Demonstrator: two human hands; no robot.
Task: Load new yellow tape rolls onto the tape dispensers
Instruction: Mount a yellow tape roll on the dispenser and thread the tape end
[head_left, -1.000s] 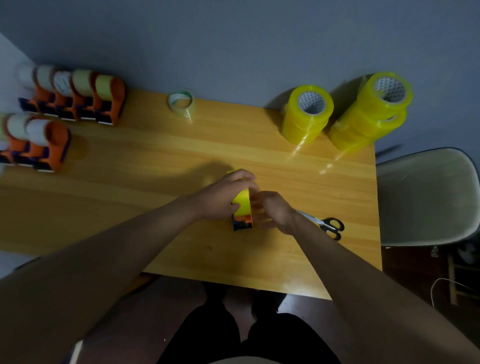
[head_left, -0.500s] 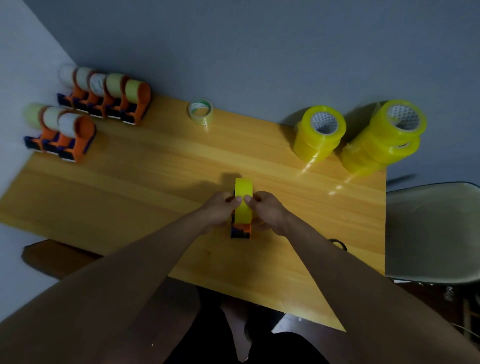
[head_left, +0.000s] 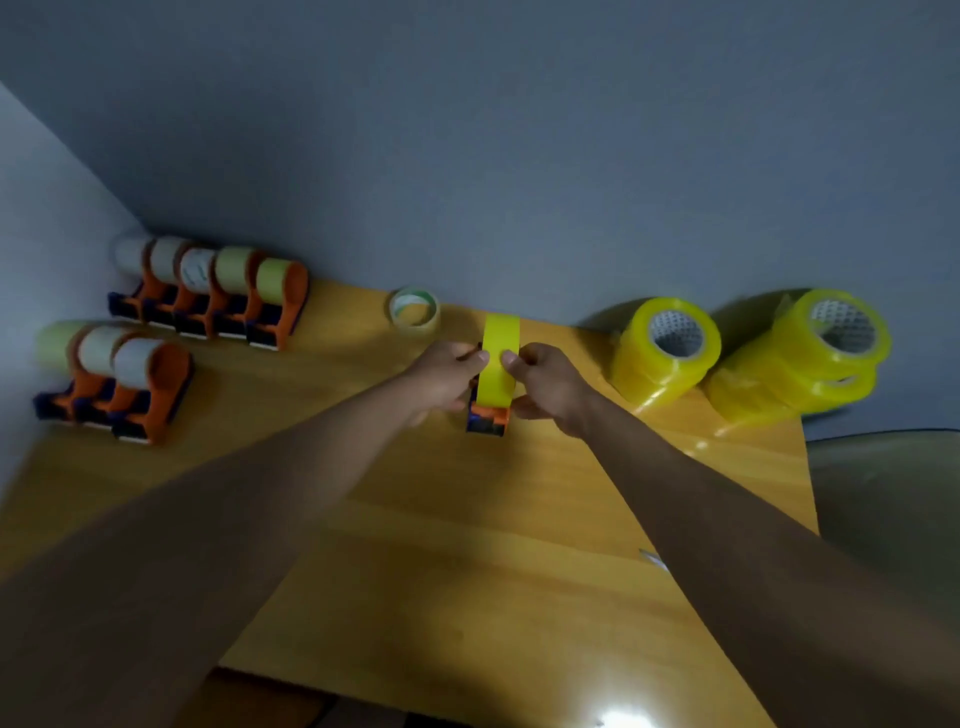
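Observation:
A yellow tape roll (head_left: 497, 364) stands on edge in an orange and dark blue tape dispenser (head_left: 487, 417) at the far middle of the wooden table (head_left: 467, 561). My left hand (head_left: 445, 378) grips the roll and dispenser from the left, thumb on the roll's face. My right hand (head_left: 545, 384) grips them from the right, thumb also on the roll. Two stacks of wrapped yellow tape rolls, the nearer stack (head_left: 665, 353) and the far-right stack (head_left: 802, 358), stand by the wall.
Two rows of orange dispensers with pale rolls, the back row (head_left: 218, 293) and the front row (head_left: 117, 384), fill the table's far left corner. A small clear tape roll (head_left: 414, 313) sits near the wall. A scissors tip (head_left: 653, 560) peeks out beside my right forearm. A grey chair (head_left: 883, 493) stands at the right.
Both hands carried the dispenser with the yellow roll away from me toward the wall. The camera tilted up, and the scissors are now mostly hidden.

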